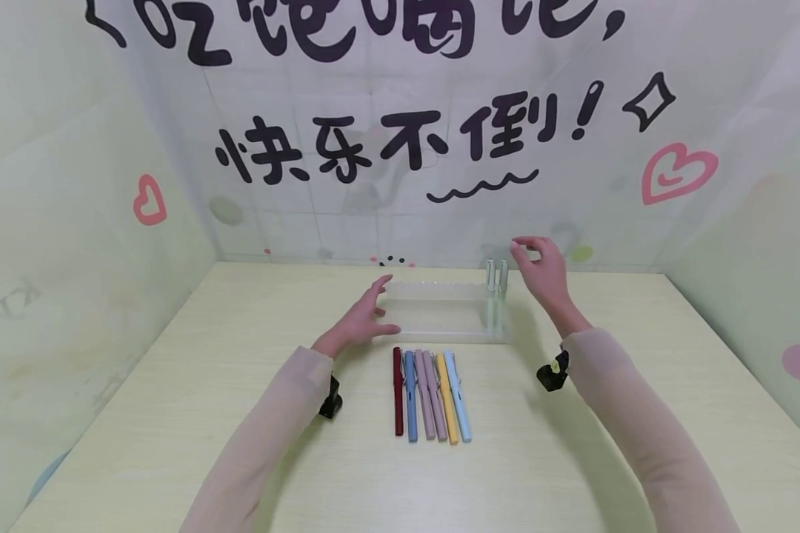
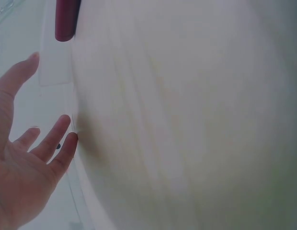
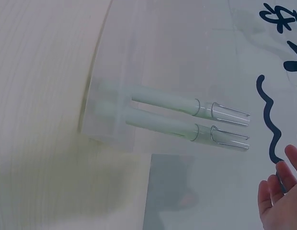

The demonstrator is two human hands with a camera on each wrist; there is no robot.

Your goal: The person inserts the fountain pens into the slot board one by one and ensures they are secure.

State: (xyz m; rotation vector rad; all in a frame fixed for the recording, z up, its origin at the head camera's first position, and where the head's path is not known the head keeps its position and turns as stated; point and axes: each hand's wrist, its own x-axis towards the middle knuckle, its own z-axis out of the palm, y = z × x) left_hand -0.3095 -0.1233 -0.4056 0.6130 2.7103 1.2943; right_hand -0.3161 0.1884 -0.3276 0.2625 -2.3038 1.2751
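Observation:
A clear pen rack (image 1: pixel 436 311) stands towards the back of the table. Two pale green pens with clear caps (image 3: pixel 230 114) stand upright at its right end. My left hand (image 1: pixel 363 318) is at the rack's left end, fingers spread, thumb near the front corner; whether it touches is unclear. Just right of the capped pens, my right hand (image 1: pixel 545 274) is raised with fingers loosely bent and nothing seen in it. In front of the rack lie several pens side by side: dark red (image 1: pixel 398 392), blue (image 1: pixel 410 396), two purple (image 1: pixel 430 396), yellow (image 1: pixel 448 400) and light blue (image 1: pixel 458 396).
The light wood table (image 1: pixel 507 474) runs back to a pale printed backdrop (image 1: pixel 293 237) with black lettering. Similar pale sheets (image 1: pixel 53 244) close off both sides. Each wrist has a small black camera (image 1: pixel 553 371) strapped on.

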